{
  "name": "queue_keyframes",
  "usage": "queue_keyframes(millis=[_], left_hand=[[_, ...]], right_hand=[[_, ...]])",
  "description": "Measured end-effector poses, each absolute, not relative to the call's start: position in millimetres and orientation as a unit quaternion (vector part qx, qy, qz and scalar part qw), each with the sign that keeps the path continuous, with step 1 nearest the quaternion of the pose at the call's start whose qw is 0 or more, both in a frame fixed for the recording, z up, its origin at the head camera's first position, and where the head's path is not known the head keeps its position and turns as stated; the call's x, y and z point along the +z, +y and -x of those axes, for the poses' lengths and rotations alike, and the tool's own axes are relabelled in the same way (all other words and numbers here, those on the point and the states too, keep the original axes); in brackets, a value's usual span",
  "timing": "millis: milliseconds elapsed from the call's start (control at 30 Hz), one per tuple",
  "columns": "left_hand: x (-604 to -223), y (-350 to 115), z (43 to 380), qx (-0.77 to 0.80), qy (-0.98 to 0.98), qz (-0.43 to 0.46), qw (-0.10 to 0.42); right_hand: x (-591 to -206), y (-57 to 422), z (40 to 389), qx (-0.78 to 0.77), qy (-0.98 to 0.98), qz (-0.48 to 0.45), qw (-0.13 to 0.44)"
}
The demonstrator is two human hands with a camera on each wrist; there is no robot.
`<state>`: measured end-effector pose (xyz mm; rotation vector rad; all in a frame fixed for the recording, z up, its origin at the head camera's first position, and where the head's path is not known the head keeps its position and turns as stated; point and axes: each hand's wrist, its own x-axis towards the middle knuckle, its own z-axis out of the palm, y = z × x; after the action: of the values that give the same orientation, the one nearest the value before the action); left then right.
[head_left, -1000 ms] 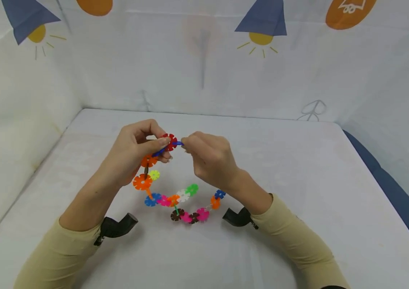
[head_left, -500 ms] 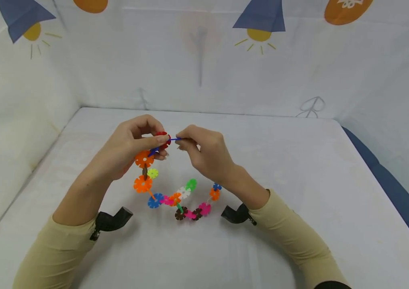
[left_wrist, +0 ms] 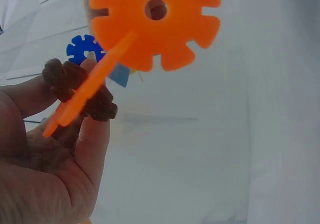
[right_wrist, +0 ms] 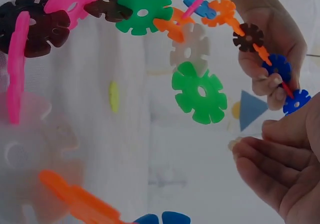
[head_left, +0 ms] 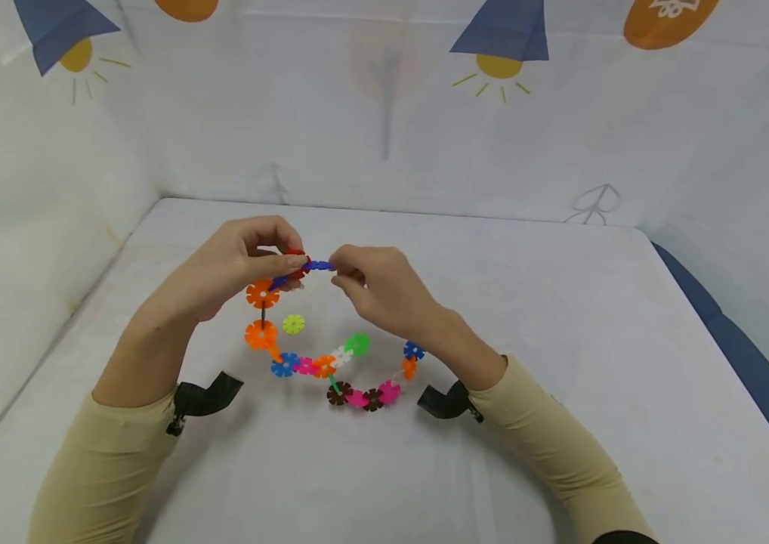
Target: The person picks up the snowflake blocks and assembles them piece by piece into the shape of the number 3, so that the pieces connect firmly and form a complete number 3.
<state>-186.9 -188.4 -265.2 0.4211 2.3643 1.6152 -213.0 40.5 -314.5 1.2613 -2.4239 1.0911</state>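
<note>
In the head view my left hand (head_left: 221, 261) pinches a red notched flower disc (head_left: 295, 252) between thumb and fingers. A blue flower disc (head_left: 319, 265) sits at the red disc's right edge, its far side pinched by my right hand (head_left: 391, 291). From the left hand a chain of linked discs curves down and right, beginning with an orange disc (head_left: 263, 294) and ending with a dark blue disc (head_left: 415, 350) near the right forearm. A white disc (head_left: 341, 356) and a green disc (right_wrist: 186, 97) form a side branch. The fingers partly hide the red disc.
A loose yellow disc (head_left: 293, 324) lies on the white table (head_left: 561, 363), apart from the chain. Black wrist-camera mounts (head_left: 208, 394) stick out from both sleeves. White fabric walls with printed lamps (head_left: 503, 34) stand behind and beside the table.
Both hands have shifted slightly left with the joined discs. The blue disc between them shows more of its length. The chain has swung, and the yellow disc now shows clear of it.
</note>
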Motion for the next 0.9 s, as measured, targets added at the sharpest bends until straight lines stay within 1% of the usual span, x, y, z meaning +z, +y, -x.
queue_keyframes(millis=[100, 333, 433, 500, 667, 900], left_hand=[[-267.4, -190.8, 189.1, 0.544, 0.82, -0.134, 0.122], [-270.1, -194.2, 190.1, 0.465, 0.869, -0.111, 0.126], [-270.6, -196.3, 190.7, 0.42, 0.892, -0.114, 0.125], [-271.4, -198.0, 191.5, 0.394, 0.903, -0.114, 0.126], [-273.7, -202.1, 192.8, 0.359, 0.917, -0.11, 0.133], [-275.0, -205.9, 192.9, 0.326, 0.929, -0.117, 0.135]], right_hand=[[-318.2, 36.5, 214.3, 0.34, -0.847, -0.407, 0.048], [-326.5, 20.4, 219.3, 0.282, -0.878, -0.375, -0.099], [-332.2, 14.4, 223.5, 0.268, -0.879, -0.366, -0.144], [-336.8, 10.7, 226.4, 0.256, -0.879, -0.367, -0.166], [-349.0, 0.9, 232.2, 0.224, -0.877, -0.377, -0.196], [-358.8, -19.0, 233.3, 0.172, -0.889, -0.362, -0.22]])
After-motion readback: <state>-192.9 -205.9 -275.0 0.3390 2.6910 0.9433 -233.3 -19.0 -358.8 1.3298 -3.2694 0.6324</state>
